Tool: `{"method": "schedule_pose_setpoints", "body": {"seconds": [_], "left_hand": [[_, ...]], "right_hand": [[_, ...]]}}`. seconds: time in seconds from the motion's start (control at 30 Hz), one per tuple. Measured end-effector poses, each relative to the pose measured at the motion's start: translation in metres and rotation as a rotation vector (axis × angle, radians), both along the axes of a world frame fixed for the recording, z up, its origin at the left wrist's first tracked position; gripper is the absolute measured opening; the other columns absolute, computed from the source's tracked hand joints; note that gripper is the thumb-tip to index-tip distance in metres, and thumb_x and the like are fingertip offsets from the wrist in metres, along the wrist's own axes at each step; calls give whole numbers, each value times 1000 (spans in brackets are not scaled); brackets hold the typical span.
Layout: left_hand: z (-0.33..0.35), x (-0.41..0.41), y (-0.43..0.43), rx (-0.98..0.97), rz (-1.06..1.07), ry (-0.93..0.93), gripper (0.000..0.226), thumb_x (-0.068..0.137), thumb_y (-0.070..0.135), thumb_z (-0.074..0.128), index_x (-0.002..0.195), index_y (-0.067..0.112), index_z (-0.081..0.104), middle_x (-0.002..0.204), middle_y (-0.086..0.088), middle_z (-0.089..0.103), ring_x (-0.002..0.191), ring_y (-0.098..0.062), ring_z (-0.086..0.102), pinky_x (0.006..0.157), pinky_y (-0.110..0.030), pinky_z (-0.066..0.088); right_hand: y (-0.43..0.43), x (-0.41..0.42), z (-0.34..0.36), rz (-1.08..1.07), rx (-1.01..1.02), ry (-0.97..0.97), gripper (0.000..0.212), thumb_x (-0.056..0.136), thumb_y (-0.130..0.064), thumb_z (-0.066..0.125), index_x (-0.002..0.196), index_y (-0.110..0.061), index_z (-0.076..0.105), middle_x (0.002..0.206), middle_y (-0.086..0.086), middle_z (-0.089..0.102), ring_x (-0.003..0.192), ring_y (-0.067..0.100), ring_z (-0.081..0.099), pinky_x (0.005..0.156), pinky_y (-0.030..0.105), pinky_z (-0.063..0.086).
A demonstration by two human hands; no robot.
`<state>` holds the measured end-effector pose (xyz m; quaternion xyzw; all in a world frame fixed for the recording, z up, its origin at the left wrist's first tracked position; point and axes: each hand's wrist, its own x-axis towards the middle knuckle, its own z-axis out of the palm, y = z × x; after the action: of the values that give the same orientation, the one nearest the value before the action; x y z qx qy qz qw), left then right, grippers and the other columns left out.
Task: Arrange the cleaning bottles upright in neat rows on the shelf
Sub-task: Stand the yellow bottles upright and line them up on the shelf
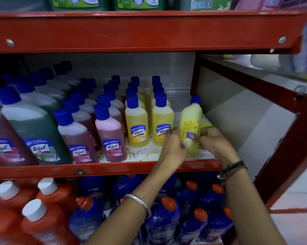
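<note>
Most of the middle shelf (103,167) was already stocked: green, maroon and pink bottles stood in rows on the left, and two rows of yellow bottles (136,126) stood upright beside them. The right end of the shelf was not yet filled. There, a yellow bottle (190,124) stood nearly upright with its back label facing out. The left hand (174,147) and the right hand (214,140) both gripped its lower body. Another yellow bottle (206,123) was partly hidden behind it. A third yellow row remained to be formed.
</note>
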<state>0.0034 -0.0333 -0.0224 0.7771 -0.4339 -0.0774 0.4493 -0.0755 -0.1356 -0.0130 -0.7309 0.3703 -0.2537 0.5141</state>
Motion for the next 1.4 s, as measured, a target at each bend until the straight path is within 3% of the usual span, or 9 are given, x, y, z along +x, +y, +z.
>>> {"method": "schedule_pose_setpoints", "body": {"seconds": [0.1, 0.27, 0.43, 0.6, 0.7, 0.8, 0.93, 1.2, 1.4], "left_hand": [[-8, -4, 15, -131, -36, 22, 54, 77, -3, 60, 126, 15, 44, 123, -11, 50, 116, -29, 51, 96, -42, 48], [-14, -3, 51, -249, 15, -6, 64, 78, -8, 58, 132, 16, 33, 128, -6, 41, 115, -22, 52, 98, -37, 48], [-18, 13, 87, -284, 124, -146, 64, 78, -12, 54, 134, 9, 29, 129, -11, 40, 118, -17, 42, 94, -5, 29], [-26, 31, 116, -243, 169, -166, 61, 83, -12, 46, 137, 7, 26, 130, -14, 40, 119, -22, 45, 96, -17, 34], [-30, 35, 122, -218, 140, -184, 56, 86, -11, 43, 138, 4, 26, 135, -16, 37, 121, -24, 44, 96, -8, 26], [-31, 36, 122, -174, 126, -190, 56, 88, -8, 44, 140, 1, 24, 143, -16, 29, 127, -26, 42, 108, -20, 31], [-28, 33, 119, -172, 108, -171, 64, 88, 4, 52, 142, 2, 18, 142, -14, 24, 127, -27, 41, 108, -31, 39], [-22, 34, 115, -263, 63, -1, 82, 71, -17, 50, 141, 12, 18, 138, -12, 44, 126, -22, 46, 104, -32, 44], [-25, 30, 114, -221, 139, -50, 92, 72, -22, 50, 146, 11, 6, 145, -14, 31, 134, -24, 37, 111, -33, 37]], "right_hand": [[14, -10, 9, 101, -5, -121, 28, 77, -5, 71, 101, -6, 57, 96, 13, 66, 89, 26, 60, 85, 42, 51], [45, -6, 11, 224, -115, -199, 36, 74, 1, 71, 98, -15, 50, 89, -4, 60, 83, 10, 60, 66, 16, 53], [80, 20, 4, 327, -169, -279, 43, 76, 2, 69, 102, -25, 49, 99, -7, 61, 88, 13, 64, 69, 19, 55], [107, 53, -14, 309, -183, -283, 44, 76, 2, 68, 112, -15, 48, 98, -10, 60, 90, 17, 64, 74, 24, 52], [118, 62, -21, 212, -227, -283, 43, 75, -1, 70, 111, -13, 50, 92, -14, 58, 83, 7, 62, 67, 14, 50], [125, 65, -23, 87, -302, -284, 34, 77, -13, 72, 106, -10, 54, 87, -9, 61, 76, 4, 61, 60, 8, 49], [130, 59, -25, 38, -332, -292, 23, 96, -30, 43, 100, -12, 56, 88, 5, 66, 83, 23, 66, 70, 34, 59], [115, 60, -25, 291, -214, -188, 43, 92, -11, 50, 134, -15, 42, 117, -3, 55, 97, 5, 56, 71, 0, 46], [109, 61, -23, 272, -193, -214, 36, 82, -16, 67, 116, -13, 56, 113, 5, 65, 97, 13, 62, 80, 21, 52]]}}
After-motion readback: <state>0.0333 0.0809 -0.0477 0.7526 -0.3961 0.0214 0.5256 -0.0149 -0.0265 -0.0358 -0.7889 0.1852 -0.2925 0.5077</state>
